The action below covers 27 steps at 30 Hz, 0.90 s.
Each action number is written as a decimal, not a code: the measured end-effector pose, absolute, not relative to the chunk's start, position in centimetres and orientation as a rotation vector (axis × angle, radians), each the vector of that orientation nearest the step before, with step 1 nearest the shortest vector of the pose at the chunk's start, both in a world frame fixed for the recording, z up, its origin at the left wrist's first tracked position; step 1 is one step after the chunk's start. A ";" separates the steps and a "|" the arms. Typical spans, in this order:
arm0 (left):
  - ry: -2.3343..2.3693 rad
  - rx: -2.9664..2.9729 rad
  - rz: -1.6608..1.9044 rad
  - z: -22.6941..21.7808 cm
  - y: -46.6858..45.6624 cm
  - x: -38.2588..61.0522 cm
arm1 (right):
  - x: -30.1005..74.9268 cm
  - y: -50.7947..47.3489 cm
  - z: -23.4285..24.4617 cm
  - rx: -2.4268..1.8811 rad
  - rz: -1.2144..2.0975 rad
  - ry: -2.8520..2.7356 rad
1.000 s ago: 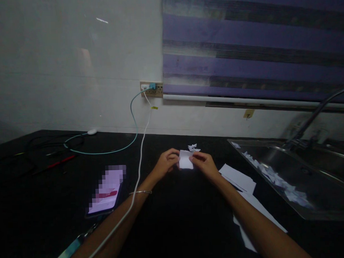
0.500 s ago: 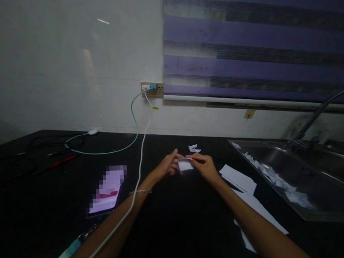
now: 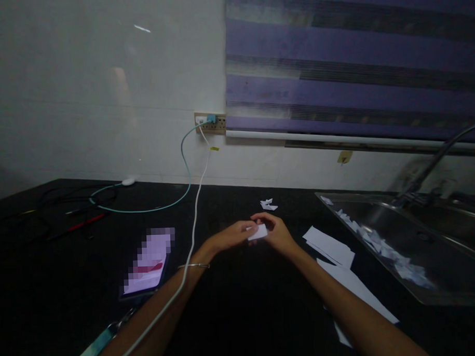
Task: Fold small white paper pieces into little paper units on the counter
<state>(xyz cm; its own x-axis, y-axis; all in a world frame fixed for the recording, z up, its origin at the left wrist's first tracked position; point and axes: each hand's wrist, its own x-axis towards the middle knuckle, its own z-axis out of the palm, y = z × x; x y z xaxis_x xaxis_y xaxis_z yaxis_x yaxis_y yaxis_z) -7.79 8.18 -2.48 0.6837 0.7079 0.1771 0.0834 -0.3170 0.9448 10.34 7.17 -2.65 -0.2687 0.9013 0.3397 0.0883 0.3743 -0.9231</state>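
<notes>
one black countertop [image 3: 234, 313] spreads below one purple striped blind [image 3: 353, 49], which hangs at one o'clock from the person's work. one steel sink [image 3: 424, 297] sits at three o'clock, bearing a row of folded paper pieces [image 3: 382, 248] too crowded to count. white sheets [image 3: 329, 246] lie toward four o'clock in two groups, their number hidden. two hands meet at the dial's centre: the left hand [image 3: 239, 235], fingers narrow, lays its thumb over one small paper [image 3: 261, 231], while the right hand [image 3: 276, 231] curls narrowly around its three o'clock end. one phone [image 3: 149, 261] rests between eight and nine; at least two tiny folded shapes [image 3: 268, 205] lie at one o'clock.
</notes>
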 end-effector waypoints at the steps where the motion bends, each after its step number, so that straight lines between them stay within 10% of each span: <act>1: 0.642 1.832 0.718 -2.5 8.1 -7.7 | 10.3 7.2 -2.7 -0.900 1.014 -1.643; 27: 0.779 1.885 0.810 -2.7 8.5 -8.0 | 11.8 7.4 -1.4 -1.034 1.158 -1.542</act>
